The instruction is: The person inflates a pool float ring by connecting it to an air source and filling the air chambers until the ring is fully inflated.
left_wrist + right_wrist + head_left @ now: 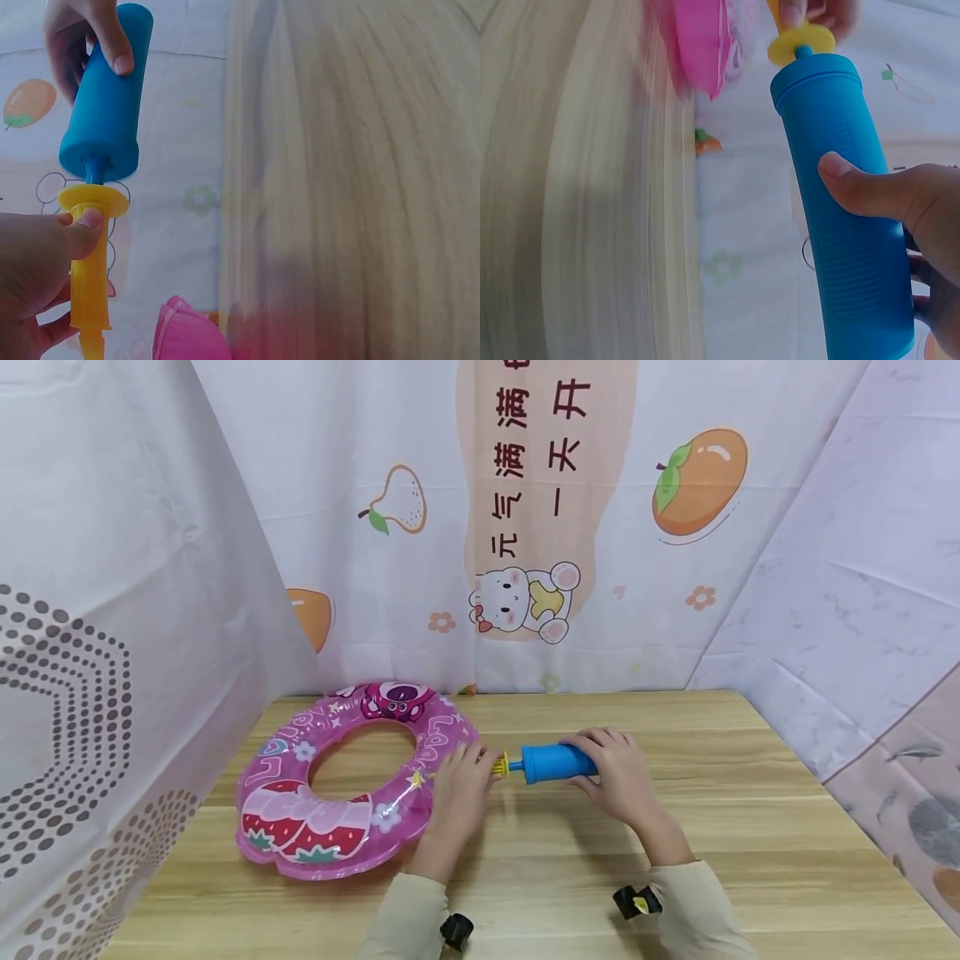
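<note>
A hand air pump [547,763] with a blue body [112,105] and a yellow end piece [90,281] lies level between both hands, above the table. My left hand [459,789] grips the yellow piece, thumb just behind its round flange. Around the blue body are the curled fingers and thumb of my right hand [617,777]. A short blue rod [803,52] shows between the two parts. Beside my left hand is a pink inflated swim ring [405,847] with strawberry and bear prints. My left hand hides part of the ring's right side and the pump's tip there.
The wood-grain table [540,893] carries the ring on its left half. A white printed curtain [420,610] rises along the back edge, with more cloth [165,527] at the left and at the right. Black wrist cameras [457,932] sit by both cuffs.
</note>
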Demonstrator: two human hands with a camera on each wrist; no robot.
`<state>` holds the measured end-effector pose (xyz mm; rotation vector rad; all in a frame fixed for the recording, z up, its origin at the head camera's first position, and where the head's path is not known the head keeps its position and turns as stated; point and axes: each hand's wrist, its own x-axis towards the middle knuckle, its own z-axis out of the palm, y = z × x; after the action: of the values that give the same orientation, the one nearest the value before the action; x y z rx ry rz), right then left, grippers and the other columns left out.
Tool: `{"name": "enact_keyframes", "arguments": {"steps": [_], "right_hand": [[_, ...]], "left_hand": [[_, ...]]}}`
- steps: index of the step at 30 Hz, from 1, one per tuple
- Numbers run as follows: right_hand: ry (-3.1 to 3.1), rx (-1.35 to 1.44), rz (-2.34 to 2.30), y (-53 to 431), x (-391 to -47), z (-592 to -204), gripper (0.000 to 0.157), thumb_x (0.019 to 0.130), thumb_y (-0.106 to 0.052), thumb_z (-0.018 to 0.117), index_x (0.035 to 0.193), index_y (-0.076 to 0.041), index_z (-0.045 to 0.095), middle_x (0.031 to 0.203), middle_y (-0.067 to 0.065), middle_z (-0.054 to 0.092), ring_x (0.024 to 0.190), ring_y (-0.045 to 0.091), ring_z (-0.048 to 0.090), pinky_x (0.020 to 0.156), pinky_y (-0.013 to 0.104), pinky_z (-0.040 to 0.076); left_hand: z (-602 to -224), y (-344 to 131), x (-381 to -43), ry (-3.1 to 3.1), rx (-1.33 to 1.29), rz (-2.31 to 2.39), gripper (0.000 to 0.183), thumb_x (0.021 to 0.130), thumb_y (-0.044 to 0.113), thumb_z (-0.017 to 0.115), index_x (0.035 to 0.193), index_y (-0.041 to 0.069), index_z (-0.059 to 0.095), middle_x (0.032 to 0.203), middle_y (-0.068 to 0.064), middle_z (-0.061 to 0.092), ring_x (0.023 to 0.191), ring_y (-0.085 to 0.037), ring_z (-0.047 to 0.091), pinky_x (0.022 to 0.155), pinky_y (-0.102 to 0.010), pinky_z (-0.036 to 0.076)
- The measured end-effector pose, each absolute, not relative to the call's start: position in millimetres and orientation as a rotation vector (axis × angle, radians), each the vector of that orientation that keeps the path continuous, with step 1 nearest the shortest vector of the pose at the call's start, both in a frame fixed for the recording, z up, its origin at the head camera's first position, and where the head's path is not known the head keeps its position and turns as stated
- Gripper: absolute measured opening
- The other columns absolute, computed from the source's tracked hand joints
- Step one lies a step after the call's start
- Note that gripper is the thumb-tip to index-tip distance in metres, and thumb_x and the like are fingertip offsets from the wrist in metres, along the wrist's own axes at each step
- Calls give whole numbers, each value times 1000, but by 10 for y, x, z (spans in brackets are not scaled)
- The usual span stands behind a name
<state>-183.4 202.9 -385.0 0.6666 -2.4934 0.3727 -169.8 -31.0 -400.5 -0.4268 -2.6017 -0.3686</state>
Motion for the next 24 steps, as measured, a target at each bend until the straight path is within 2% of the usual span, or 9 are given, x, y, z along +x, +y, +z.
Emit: {"name": "enact_keyframes", "arguments": {"steps": [8,16,24], "right_hand": [[-2482,682,366,2299,-1842,-3803,58,62,-17,92,115,-13,69,109,13,70,104,35,62,92,57,50],[-2434,723,368,2540,-1844,-3740,59,58,-14,93,113,-10,70,106,14,70,101,37,62,89,57,49],[-2441,711,346,2681,-1793,-3661,59,59,-13,93,113,-12,70,108,13,71,102,37,63,89,58,49]], "left_hand": [[-4082,-334,-1691,-2565,-411,-360,30,84,27,73,112,19,68,104,-1,69,94,-19,61,80,-31,52],[-4100,-355,-1694,-2579,-422,-383,30,87,27,71,115,19,68,107,-2,68,97,-20,60,84,-34,52],[-4102,-345,-1681,-2566,-424,-374,30,86,27,71,115,20,68,105,-1,68,96,-19,60,85,-33,52]]}}
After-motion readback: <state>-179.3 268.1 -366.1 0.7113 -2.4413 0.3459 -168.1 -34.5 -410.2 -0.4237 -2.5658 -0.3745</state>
